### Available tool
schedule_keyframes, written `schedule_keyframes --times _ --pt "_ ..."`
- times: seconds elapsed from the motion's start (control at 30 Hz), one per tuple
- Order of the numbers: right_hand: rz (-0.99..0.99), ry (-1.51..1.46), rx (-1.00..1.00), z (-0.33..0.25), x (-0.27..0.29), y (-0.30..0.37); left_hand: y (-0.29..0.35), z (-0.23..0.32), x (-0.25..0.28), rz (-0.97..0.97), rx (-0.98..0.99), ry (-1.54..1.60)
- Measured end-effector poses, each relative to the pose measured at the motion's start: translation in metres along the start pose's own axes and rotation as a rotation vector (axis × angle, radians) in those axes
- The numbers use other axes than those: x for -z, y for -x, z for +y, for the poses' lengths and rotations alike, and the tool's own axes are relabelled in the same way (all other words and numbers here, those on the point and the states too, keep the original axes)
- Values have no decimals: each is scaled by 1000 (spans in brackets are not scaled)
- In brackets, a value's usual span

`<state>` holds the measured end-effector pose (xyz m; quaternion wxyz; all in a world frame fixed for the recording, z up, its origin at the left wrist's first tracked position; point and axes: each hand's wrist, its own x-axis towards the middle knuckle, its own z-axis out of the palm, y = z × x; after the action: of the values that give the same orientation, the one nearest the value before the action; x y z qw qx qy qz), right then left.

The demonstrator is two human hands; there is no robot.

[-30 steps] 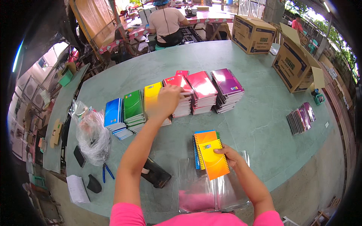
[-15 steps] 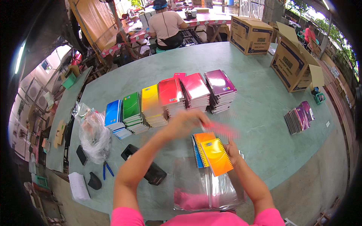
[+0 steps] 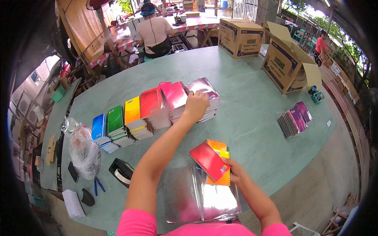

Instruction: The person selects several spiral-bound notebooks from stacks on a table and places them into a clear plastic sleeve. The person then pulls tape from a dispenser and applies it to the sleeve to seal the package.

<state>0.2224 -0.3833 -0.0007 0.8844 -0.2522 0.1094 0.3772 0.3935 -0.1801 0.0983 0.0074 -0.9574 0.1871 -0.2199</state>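
Observation:
My left hand reaches over the stack rows, its fingers bent and closed at the edge of the top purple spiral notebook. My right hand grips a small fanned bunch of spiral notebooks; its thumb presses on the red notebook at the front. A yellow notebook and an orange notebook show behind it, with a sliver of blue. Left of the purple stack stand pink, red, yellow, green and blue stacks. Below my right hand lies clear plastic film.
A black tape dispenser, blue-handled pliers, a phone and a plastic bag lie at left. Small purple notebooks and two cartons stand at right. A person sits beyond the table.
My left hand has moved from near the held notebooks up to the purple stack. A red notebook now lies at the front of the bunch in my right hand. The view has shifted right.

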Motion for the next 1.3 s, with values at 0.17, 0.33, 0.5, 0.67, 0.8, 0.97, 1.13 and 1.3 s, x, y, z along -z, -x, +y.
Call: schedule_keyframes --times 0.17,0.33,0.5,0.67,0.8,0.97,1.13,1.3 --pt "-167 -104 7 -9 28 0 4 2 65 228 213 957" --pt "-204 31 -25 -21 29 -9 55 31 66 -667 -452 826" --pt "-11 127 -138 -9 13 0 63 1 23 -73 -55 403" --pt "-40 -29 -150 -4 2 -27 67 -73 4 230 155 142" --pt "-67 -192 -30 -11 -14 -39 78 -17 68 256 -55 160" --pt "-110 -8 -169 -7 -20 -51 141 35 75 -8 -344 358" --pt "-33 54 -209 8 -27 -51 134 -112 27 156 244 -124" --pt "-60 34 -171 -2 -22 -44 116 -92 79 167 426 360"
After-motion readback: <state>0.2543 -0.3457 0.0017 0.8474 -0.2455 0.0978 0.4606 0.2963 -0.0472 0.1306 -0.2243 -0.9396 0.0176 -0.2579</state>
